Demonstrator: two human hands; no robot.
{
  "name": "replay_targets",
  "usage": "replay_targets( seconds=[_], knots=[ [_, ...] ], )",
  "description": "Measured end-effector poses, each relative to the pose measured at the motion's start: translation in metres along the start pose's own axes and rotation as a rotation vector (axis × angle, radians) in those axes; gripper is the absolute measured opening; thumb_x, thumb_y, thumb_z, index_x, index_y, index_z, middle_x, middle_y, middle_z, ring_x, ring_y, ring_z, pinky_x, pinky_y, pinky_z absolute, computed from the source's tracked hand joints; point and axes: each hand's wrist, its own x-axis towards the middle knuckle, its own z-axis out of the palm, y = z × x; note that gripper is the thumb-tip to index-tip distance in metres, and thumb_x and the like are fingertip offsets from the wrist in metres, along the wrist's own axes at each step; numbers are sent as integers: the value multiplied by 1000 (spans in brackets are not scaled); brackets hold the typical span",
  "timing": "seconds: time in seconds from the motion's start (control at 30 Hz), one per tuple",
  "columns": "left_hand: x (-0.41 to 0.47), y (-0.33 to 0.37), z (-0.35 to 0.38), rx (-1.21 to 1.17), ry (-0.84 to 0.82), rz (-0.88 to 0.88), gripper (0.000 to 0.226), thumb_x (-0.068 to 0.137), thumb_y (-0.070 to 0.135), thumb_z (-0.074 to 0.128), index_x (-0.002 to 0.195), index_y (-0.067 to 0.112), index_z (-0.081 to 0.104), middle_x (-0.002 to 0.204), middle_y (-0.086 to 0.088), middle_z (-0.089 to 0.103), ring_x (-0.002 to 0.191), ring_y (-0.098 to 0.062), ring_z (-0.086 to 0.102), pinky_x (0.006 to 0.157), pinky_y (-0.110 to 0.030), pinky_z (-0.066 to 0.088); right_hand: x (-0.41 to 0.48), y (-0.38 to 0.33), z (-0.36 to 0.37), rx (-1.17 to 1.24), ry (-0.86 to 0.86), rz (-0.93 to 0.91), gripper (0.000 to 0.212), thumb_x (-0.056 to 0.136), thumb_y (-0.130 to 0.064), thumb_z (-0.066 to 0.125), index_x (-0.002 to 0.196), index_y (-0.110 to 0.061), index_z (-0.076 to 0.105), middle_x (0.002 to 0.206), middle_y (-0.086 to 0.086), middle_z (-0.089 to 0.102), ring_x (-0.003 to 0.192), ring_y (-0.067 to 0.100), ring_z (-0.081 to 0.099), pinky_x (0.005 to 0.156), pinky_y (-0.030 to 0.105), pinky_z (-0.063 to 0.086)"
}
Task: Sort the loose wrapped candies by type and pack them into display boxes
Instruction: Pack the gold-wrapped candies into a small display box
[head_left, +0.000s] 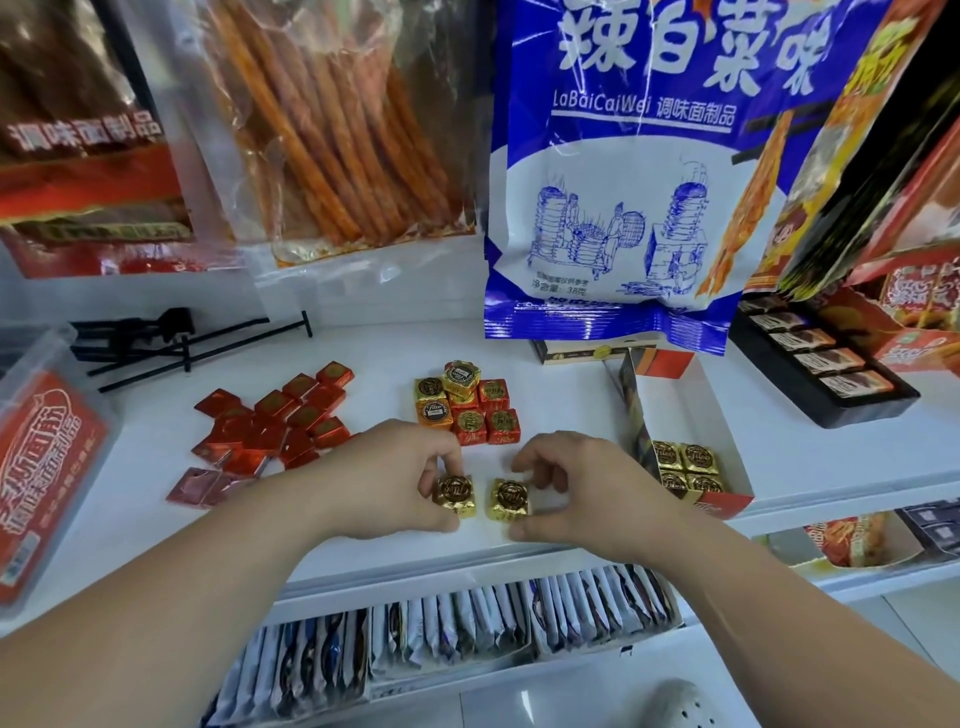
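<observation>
Two gold-wrapped cube candies lie near the front edge of the white shelf (519, 358). My left hand (395, 478) pinches the left gold candy (455, 494) between thumb and fingers. My right hand (576, 488) pinches the right gold candy (510, 500) the same way. Behind them stands a cluster of red, orange and gold cubes (467, 408). A heap of flat red-wrapped squares (275, 426) lies to the left. To the right an open display box (691, 415) holds several gold cubes (685, 467) at its near end.
Snack bags hang above the shelf, including a blue-and-white bag (623, 208). A black tray of dark packets (826, 358) sits at the right. Black hooks (171, 343) lie at back left, a clear tub with a red label (41, 467) at far left. Packets fill the lower shelf (467, 629).
</observation>
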Motion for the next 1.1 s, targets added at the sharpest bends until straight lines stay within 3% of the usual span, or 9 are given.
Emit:
replay_targets(
  seconds=[0.13, 0.33, 0.47, 0.57, 0.63, 0.7, 0.8, 0.93, 1.1],
  knots=[
    [0, 4, 1, 25, 14, -5, 40, 68, 44, 84, 100, 38, 59, 80, 6, 62, 74, -12, 60, 67, -34, 52, 2, 1, 4, 21, -29, -57, 51, 73, -32, 82, 121, -34, 65, 102, -12, 58, 85, 4, 55, 78, 20, 48],
    [-1, 4, -3, 22, -96, 42, 62, 77, 20, 73, 128, 48, 52, 88, 6, 60, 74, -10, 56, 69, -29, 49, 1, -3, 4, -10, 1, -22, 55, 71, -43, 82, 122, -37, 61, 95, -18, 55, 81, -4, 52, 73, 15, 41],
    [0, 1, -4, 9, -95, 47, 39, 80, 23, 76, 111, 42, 63, 76, 10, 59, 60, -1, 50, 60, -21, 43, 1, -4, 4, 9, -31, -72, 49, 75, -25, 77, 121, -35, 65, 92, -13, 54, 81, 1, 52, 77, 21, 46],
    [-1, 5, -3, 85, -5, 0, 29, 70, 43, 83, 86, 34, 60, 71, 9, 59, 63, -6, 55, 60, -28, 46, 1, -4, 2, -66, 27, -25, 30, 70, -42, 81, 96, -32, 67, 88, -11, 59, 78, 6, 56, 74, 33, 53],
    [-1, 10, -1, 215, 80, -31, 41, 63, 57, 81, 81, 30, 56, 74, 7, 58, 67, -11, 56, 59, -31, 45, 0, -6, -2, -123, 47, 49, 43, 63, -58, 81, 94, -34, 63, 90, -13, 60, 81, 5, 57, 74, 32, 54],
    [-1, 14, 0, 247, 90, -31, 51, 61, 63, 80, 96, 35, 56, 77, 8, 56, 70, -9, 55, 58, -30, 44, -2, -6, -5, -137, 15, 60, 64, 59, -63, 81, 113, -38, 58, 98, -16, 57, 85, 4, 57, 77, 29, 53],
    [-2, 13, -1, 169, -28, 7, 66, 70, 47, 79, 127, 46, 47, 83, 13, 54, 76, -4, 55, 65, -25, 47, -3, -4, -6, -52, -87, -35, 72, 70, -40, 81, 135, -43, 49, 108, -14, 50, 86, 0, 52, 81, 21, 48],
    [1, 10, -2, 119, -26, 38, 34, 78, 30, 76, 107, 41, 62, 81, 11, 61, 74, -8, 59, 69, -32, 53, -1, 0, -2, -68, -22, -85, 42, 79, -27, 74, 119, -34, 67, 106, -10, 56, 78, 2, 54, 78, 18, 45],
    [4, 14, -3, 116, -5, 23, 27, 74, 37, 80, 99, 36, 69, 83, 9, 61, 76, -9, 59, 72, -34, 54, 1, 2, -2, -106, 35, -106, 41, 77, -32, 77, 117, -30, 70, 110, -12, 55, 79, 3, 54, 79, 23, 50]
  ],
)
